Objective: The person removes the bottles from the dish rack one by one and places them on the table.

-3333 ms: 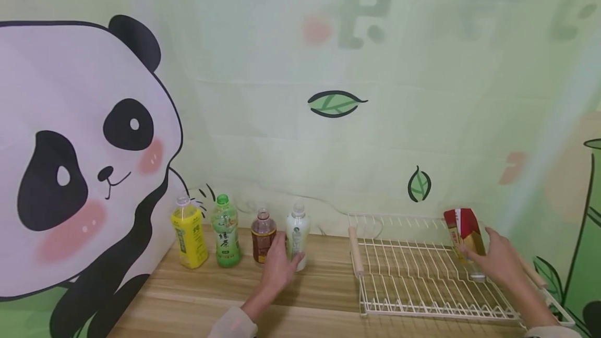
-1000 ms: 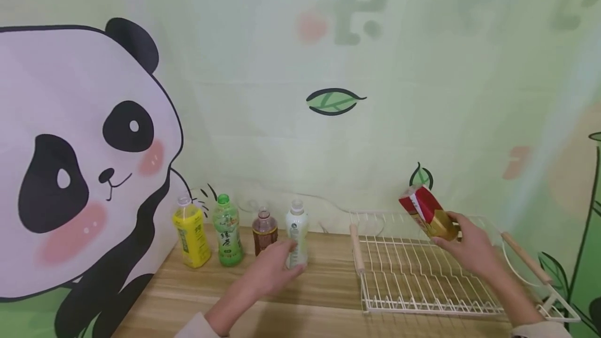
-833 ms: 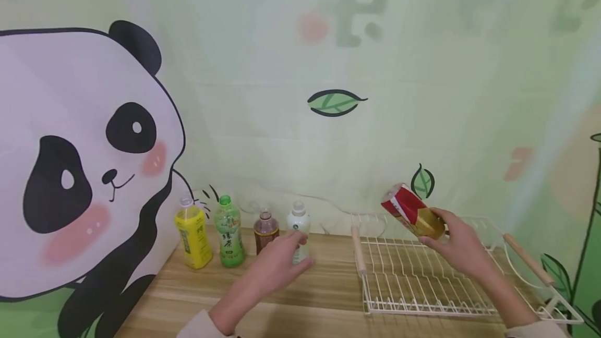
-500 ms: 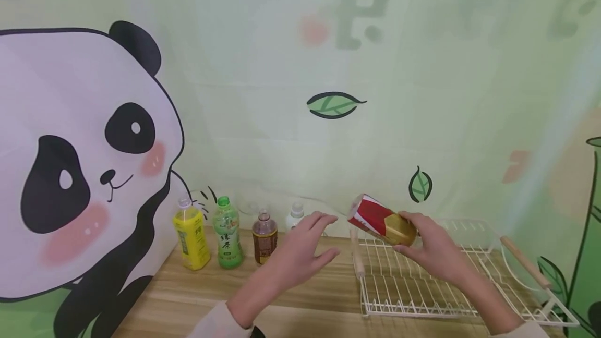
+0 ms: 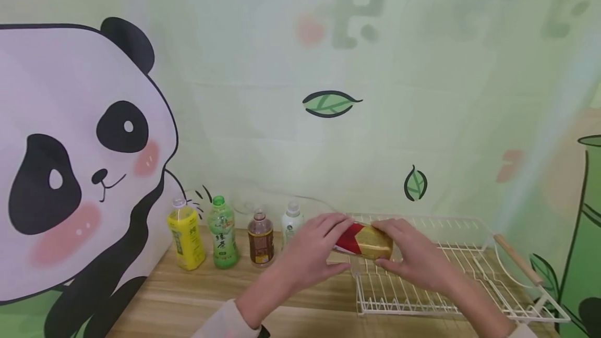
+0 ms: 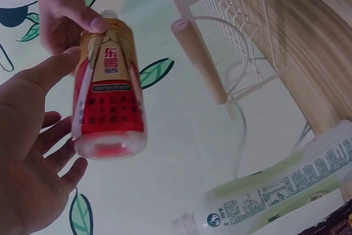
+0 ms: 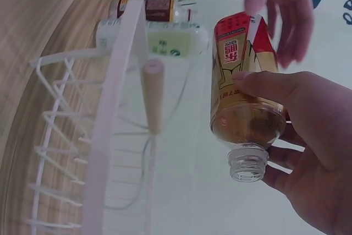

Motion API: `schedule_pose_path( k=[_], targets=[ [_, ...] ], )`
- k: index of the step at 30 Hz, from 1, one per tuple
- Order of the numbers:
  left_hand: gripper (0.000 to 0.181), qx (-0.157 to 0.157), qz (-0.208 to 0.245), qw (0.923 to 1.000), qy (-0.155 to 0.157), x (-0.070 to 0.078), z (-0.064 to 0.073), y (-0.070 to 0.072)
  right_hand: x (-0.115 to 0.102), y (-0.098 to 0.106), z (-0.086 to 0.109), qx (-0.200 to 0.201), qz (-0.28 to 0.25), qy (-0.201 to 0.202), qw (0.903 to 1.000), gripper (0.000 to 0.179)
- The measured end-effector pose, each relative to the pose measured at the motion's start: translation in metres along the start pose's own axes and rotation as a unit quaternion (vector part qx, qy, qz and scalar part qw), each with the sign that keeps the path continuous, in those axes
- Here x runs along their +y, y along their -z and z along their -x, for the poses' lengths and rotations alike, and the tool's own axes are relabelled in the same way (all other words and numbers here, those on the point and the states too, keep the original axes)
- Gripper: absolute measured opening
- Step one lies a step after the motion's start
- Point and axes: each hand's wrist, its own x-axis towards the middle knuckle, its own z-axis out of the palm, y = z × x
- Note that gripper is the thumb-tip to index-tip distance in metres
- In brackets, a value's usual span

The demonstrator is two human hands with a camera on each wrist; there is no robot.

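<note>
My right hand [image 5: 418, 254] grips a capless plastic drink bottle [image 5: 368, 240] by the gold part of its red and gold label. The bottle lies nearly sideways in the air over the left part of the wire rack [image 5: 422, 301]. Its clear neck [image 7: 247, 163] points toward my right side. At the red base end my left hand [image 5: 307, 252] is spread with thumb and fingers apart. In the left wrist view the fingers [image 6: 60, 158] reach beside the bottle, the thumb close to its side.
On the wooden table [image 5: 300, 322] stand a yellow bottle [image 5: 187, 236], a green bottle [image 5: 223, 236], a dark brown bottle [image 5: 260, 239] and a whitish bottle [image 5: 292, 223], partly behind my left hand. The rack has raised wooden handles [image 5: 516, 260]. A printed cloth wall hangs behind.
My right hand has lifted the red and gold bottle off the rack, carried it left and tilted it sideways. My left hand has left the whitish bottle and moved right to the lifted one.
</note>
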Motion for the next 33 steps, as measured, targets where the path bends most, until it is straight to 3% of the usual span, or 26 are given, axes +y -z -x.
schedule_pose_path(
  k=[10, 17, 25, 29, 33],
  targets=[
    [0.08, 0.002, -0.019, 0.9998, -0.002, -0.002, 0.004, -0.011, -0.011, 0.001, 0.001, -0.002, 0.011, 0.023, 0.9997, 0.069],
    [0.075, -0.02, 0.016, 0.9994, 0.025, -0.006, 0.01, -0.018, -0.015, -0.004, 0.0, 0.01, 0.02, 0.058, 0.9981, 0.067],
    [0.076, -0.044, 0.035, 0.9967, 0.057, -0.01, 0.015, -0.028, -0.018, -0.004, 0.001, 0.031, -0.006, 0.037, 0.9988, 0.071],
    [0.076, -0.055, 0.092, 0.9891, 0.101, -0.015, 0.02, -0.033, -0.017, 0.001, 0.002, 0.056, -0.045, 0.016, 0.9973, 0.074],
    [0.073, -0.06, 0.167, 0.9717, 0.157, -0.019, 0.026, -0.039, -0.013, 0.005, 0.006, 0.057, -0.072, -0.008, 0.9957, 0.076]
  ],
)
